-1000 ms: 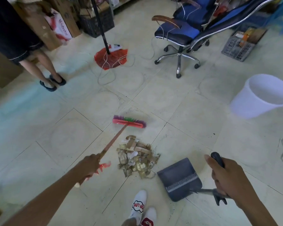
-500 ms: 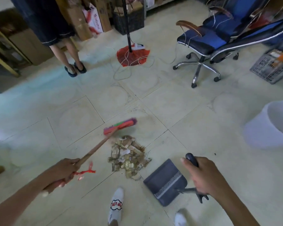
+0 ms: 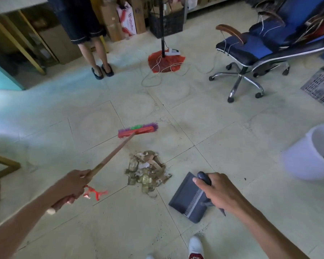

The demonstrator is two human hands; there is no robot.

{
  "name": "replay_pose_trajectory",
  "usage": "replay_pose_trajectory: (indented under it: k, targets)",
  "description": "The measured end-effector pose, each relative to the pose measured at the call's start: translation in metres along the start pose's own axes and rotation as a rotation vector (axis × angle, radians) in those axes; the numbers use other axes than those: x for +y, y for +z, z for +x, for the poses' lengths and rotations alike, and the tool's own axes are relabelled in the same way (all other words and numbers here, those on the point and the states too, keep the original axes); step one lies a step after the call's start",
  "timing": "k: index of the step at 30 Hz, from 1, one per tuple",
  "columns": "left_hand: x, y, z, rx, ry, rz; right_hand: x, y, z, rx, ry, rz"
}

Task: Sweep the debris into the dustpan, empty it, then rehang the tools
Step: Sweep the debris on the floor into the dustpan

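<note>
A pile of brown cardboard and paper debris point(image 3: 147, 170) lies on the tiled floor in the middle. My left hand point(image 3: 71, 186) grips the wooden handle of a broom; its red head with purple and green bristles point(image 3: 137, 130) sits beyond the pile, apart from it. My right hand point(image 3: 216, 191) holds the dark handle of a grey dustpan point(image 3: 187, 198), which rests on the floor just right of the pile with its mouth toward the debris. A red string point(image 3: 95, 193) hangs from the broom handle by my left hand.
A white bucket point(image 3: 312, 154) stands at the right edge. A blue office chair point(image 3: 260, 47) is at the back right, a fan stand on a red base point(image 3: 166, 60) with loose cables behind the pile. A person point(image 3: 94, 43) stands at the back left. My shoe point(image 3: 195, 247) shows at the bottom.
The view has shifted, so everything sits further right and lower. The broom head has lifted and tilted behind the pile. My right hand has slid the dustpan closer to the debris.
</note>
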State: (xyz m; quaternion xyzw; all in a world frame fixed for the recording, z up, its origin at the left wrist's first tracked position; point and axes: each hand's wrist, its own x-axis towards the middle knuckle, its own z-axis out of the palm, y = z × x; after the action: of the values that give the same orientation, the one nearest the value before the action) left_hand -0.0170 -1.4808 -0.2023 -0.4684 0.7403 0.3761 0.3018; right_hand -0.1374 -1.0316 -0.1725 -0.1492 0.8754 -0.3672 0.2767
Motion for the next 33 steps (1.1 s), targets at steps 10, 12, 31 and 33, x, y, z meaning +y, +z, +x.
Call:
replay_pose_trajectory:
  k: [10,12,31,33]
  targets:
    - [0.046,0.042,0.026,0.048,0.189,0.504,0.002,0.011,0.042,0.014,-0.020,-0.074]
    - [0.042,0.032,0.013,0.032,0.158,0.565,-0.005,0.016,0.046,0.020,-0.013,-0.075]
    - [0.018,0.091,0.064,0.117,-0.024,0.295,-0.026,0.048,0.122,0.129,-0.067,-0.136]
    - [0.014,0.129,0.060,0.138,0.014,0.428,-0.023,0.045,0.127,0.156,-0.075,-0.108]
